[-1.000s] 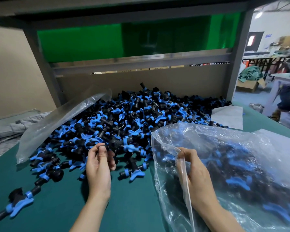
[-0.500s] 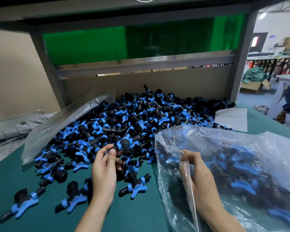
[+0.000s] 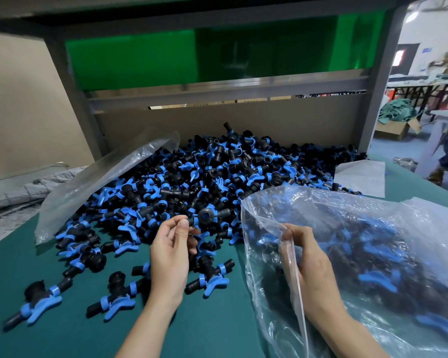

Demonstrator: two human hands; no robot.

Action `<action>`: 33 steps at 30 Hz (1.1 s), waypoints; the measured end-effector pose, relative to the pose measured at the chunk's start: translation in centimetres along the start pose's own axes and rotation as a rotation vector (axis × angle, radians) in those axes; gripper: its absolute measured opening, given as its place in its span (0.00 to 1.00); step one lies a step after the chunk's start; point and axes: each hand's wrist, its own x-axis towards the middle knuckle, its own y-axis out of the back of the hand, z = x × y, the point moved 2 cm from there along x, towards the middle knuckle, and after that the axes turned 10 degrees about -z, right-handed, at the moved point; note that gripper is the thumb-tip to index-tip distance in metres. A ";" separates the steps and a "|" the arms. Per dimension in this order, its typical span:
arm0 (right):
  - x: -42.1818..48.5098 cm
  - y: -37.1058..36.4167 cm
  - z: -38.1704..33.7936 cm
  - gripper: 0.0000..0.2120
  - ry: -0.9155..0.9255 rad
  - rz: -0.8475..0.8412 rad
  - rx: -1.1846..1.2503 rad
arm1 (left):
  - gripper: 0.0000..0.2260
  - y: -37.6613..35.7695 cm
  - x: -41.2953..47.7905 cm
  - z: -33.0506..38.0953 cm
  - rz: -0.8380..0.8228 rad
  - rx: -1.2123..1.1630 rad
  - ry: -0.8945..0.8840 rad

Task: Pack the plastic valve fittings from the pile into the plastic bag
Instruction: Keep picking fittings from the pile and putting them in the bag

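At the far left of the frame a grey padded cloth lies bunched beside the green table top. Just right of it, an empty clear bag lies slanted over the left flank of the pile of valve fittings. The pile is black bodies with blue handles, heaped in the middle of the frame against the brown back board. A few loose fittings lie apart from the heap on the table top at lower left.

The left hand comes up from the bottom centre, palm turned inward and fingers curled. Its thumb and forefinger tips pinch the end of a black fitting at the near edge of the pile.

Right of it, the right hand is closed around the rim of the plastic bag and holds its mouth up and open towards the pile. This bag sprawls across the lower right of the frame and is already partly filled with fittings, seen blurred through the film.

Behind the bag, at right centre, a white sheet lies flat on the table top beside the pile. At the upper right, in the background, a cardboard box stands on the floor.
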 end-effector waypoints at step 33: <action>0.1 -0.4 0.8 0.07 0.032 0.037 0.036 | 0.10 0.1 -0.1 0.2 -0.160 -0.721 0.459</action>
